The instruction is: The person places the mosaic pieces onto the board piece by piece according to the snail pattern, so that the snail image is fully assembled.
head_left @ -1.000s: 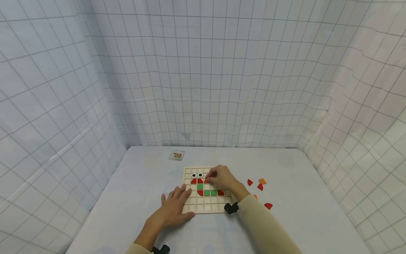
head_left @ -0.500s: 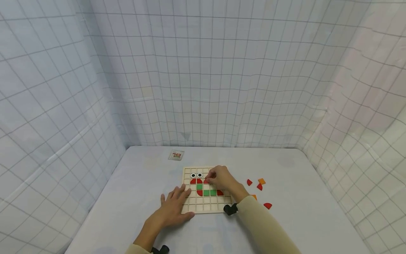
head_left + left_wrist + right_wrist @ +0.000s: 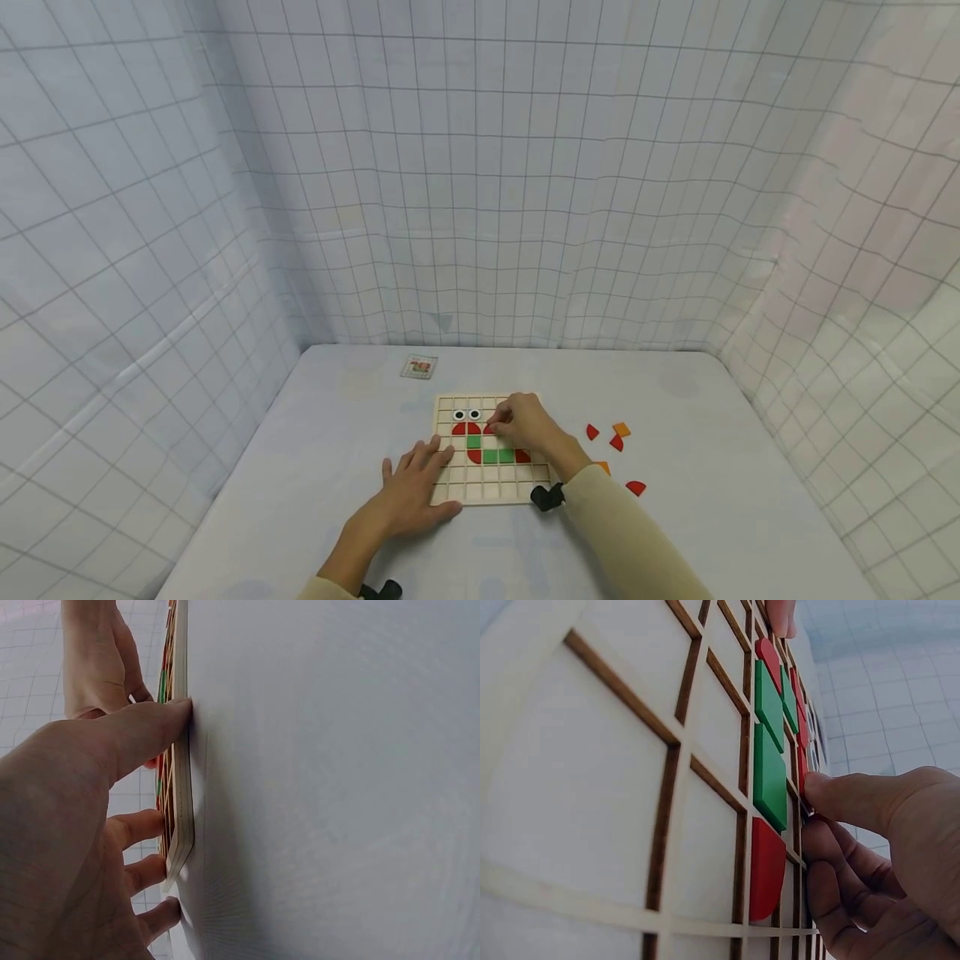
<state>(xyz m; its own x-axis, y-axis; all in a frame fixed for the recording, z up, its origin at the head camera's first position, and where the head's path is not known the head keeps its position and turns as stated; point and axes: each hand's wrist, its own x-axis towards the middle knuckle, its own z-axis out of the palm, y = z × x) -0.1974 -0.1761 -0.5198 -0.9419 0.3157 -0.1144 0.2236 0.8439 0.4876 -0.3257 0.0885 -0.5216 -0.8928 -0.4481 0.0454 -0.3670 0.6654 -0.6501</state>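
Observation:
In the head view, a pale wooden grid board (image 3: 487, 493) lies on the white table. My left hand (image 3: 412, 492) rests on its left edge with fingers spread; in the left wrist view, the thumb (image 3: 150, 731) touches the board's side. My right hand (image 3: 528, 423) pinches a red quarter-circle tile (image 3: 488, 429) down at a cell in the upper part of the board. The right wrist view has the thumb (image 3: 840, 799) against that tile, whose outline is partly hidden. Two eye tiles (image 3: 459, 414), green square tiles (image 3: 491, 457) and other red quarter-circle tiles (image 3: 474, 457) sit in cells.
Right of the board lie loose red quarter-circle tiles (image 3: 636, 487) and orange tiles (image 3: 621, 429), one orange tile partly behind the right forearm. A small picture card (image 3: 418, 367) lies near the table's back edge. Grid-patterned curtains (image 3: 480, 208) surround the table.

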